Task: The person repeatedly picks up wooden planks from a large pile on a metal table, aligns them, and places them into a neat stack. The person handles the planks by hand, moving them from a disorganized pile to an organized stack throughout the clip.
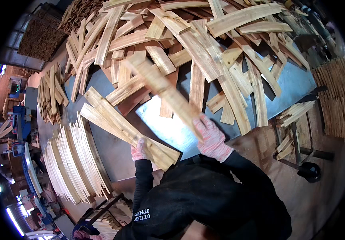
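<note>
1. Head view, looking straight down at a metal table (300,86) buried under a big messy pile (204,44) of short wood slats. Only the near part of the table top shows bare metal.

2. The right hand (210,138) wears a pink-and-white knit glove and is closed around the near end of one slat (166,90). That slat runs up and to the left from the hand, lifted over the table and over the near edge of the pile. It looks blurred, so its far end is hard to make out.

3. The left hand (139,151), in the same kind of glove, sits at the near end of a small stack (124,128) of slats lying flat on the table. The fingers curl onto the stack's edge, thumb side up, but how tight the grip is can't be told from here. The stack runs diagonally up-left from the hand, well apart from the lifted slat at the far end and close to it near the hands.

4. Left of the stack, a row of thin strips (74,160) stands on edge, fanned out along the table's left side. Further up-left there's another loose bundle (50,94) of slats.

5. On the right, off the table, more slats lie in a rack (294,116), and a wall of stacked ends (338,100) sits beyond it. The floor (320,200) is brown and dusty.

6. Both sleeves are black, coming in from the bottom edge.
</note>
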{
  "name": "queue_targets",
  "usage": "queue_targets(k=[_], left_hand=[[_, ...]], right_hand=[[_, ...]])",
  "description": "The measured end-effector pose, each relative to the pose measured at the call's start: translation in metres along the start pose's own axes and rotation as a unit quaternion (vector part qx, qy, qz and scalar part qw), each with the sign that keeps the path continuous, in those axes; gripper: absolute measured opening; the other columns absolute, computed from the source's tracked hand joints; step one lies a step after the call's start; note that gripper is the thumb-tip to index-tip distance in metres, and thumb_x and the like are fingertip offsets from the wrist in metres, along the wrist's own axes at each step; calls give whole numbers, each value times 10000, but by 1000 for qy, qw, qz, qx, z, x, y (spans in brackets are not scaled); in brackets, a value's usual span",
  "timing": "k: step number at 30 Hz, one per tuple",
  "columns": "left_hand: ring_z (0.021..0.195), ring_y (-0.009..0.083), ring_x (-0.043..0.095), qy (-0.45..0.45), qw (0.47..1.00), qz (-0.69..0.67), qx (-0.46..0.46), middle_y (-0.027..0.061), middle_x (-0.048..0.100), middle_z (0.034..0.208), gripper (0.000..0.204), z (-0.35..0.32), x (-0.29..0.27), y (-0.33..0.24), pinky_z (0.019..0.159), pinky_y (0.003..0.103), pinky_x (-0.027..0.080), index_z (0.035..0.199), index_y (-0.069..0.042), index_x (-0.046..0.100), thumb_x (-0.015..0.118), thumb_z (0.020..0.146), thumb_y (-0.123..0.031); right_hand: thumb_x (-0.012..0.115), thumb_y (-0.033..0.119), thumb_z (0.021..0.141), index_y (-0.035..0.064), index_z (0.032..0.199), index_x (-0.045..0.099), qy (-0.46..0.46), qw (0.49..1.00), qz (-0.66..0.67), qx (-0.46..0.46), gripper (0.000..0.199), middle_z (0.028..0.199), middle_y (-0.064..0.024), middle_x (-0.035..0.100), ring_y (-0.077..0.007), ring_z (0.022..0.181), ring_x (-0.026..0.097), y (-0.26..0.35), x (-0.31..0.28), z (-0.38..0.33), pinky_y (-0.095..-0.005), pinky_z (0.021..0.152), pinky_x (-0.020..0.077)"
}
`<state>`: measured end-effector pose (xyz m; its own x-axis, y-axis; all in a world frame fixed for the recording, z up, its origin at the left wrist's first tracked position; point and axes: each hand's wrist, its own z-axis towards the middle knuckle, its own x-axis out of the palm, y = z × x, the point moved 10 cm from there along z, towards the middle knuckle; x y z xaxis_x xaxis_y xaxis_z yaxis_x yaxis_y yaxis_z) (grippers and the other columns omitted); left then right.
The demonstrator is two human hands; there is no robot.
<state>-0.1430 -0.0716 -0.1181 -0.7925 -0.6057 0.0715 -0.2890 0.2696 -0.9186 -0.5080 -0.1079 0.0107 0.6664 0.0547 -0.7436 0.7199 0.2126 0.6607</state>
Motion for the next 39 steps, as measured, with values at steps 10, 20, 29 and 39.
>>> queue_targets(k=[10,20,29,39], left_hand=[[1073,290,587,172,966,-101,163,152,587,1177,744,-45,77,-42,983,389,464,1387,20,392,722,849,-375],[895,310,662,71,991,-115,-11,172,656,1004,448,-35,104,-50,813,420,564,1215,-19,476,667,809,-29],[864,266,657,120,984,-110,67,147,654,1001,482,-45,127,-78,790,408,571,1234,-63,466,700,813,-62],[862,212,661,5,989,-104,103,114,669,986,434,-48,32,-107,769,343,560,1210,7,529,706,819,-57]], right_hand=[[694,407,773,74,1420,432,368,926,41,-72,774,1477,-229,356,-388,1302,444,89,46,32,-437,1047,417],[714,247,811,-13,1439,390,-13,983,-50,178,752,1363,-233,516,-303,1252,533,-157,-103,32,-340,1046,425],[717,401,827,-11,1361,457,159,686,689,171,723,994,-142,654,-210,778,667,-24,-142,21,-323,677,570],[802,257,786,5,1480,296,300,882,359,60,895,1260,-117,595,-205,1185,556,76,9,24,-356,1006,459]])
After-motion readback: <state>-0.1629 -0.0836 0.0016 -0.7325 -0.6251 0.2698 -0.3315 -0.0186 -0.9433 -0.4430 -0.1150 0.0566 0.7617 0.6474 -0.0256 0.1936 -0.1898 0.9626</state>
